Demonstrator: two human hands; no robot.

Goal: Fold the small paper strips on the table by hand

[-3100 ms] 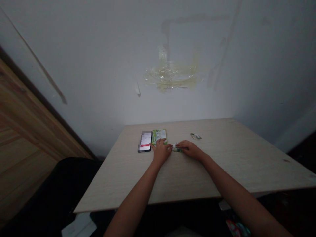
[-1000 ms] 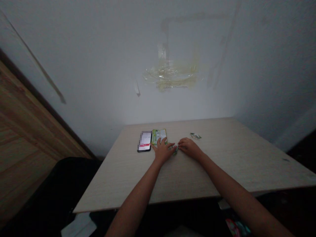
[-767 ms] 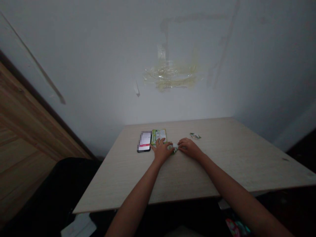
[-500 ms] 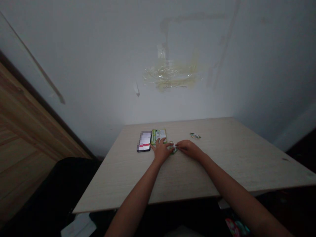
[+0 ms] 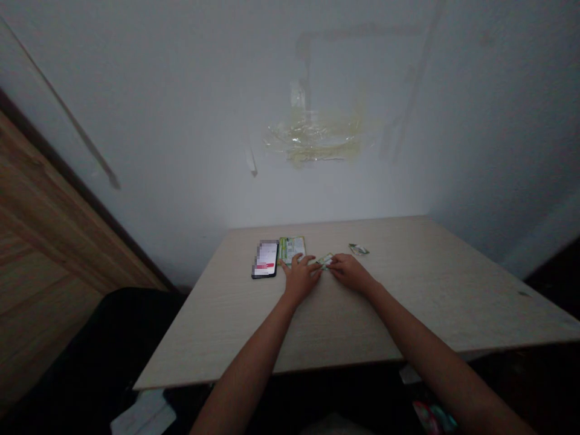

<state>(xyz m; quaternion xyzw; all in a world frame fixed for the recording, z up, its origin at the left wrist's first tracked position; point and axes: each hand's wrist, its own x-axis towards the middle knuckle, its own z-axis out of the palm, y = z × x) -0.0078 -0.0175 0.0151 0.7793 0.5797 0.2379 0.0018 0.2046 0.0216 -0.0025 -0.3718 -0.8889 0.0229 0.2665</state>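
Between my two hands, a small green-and-white piece of paper or wrapper (image 5: 325, 261) is held low over the tabletop. My right hand (image 5: 348, 270) is closed, pinching its right end between thumb and fingertips. The thumb and forefinger of my left hand (image 5: 301, 281) close on its left end, while the other fingers spread toward a flat green-and-white printed packet (image 5: 292, 246). Left of that packet lies a phone (image 5: 266, 261) with its screen lit and partly blurred out. Another small folded green-and-white scrap (image 5: 359, 249) rests beyond my right hand.
The pale wooden table (image 5: 362, 326) meets a grey wall (image 5: 181, 121) with yellowed tape (image 5: 317, 139) on it. Wooden boards (image 5: 40, 241) stand at the left, with a dark cloth-like shape (image 5: 113, 338) below. Papers (image 5: 145, 414) show under the table's front edge.
The small green-and-white piece has turned and shifted slightly up and right, showing more of its face. My left hand has moved a little right; the phone and packet stay put.
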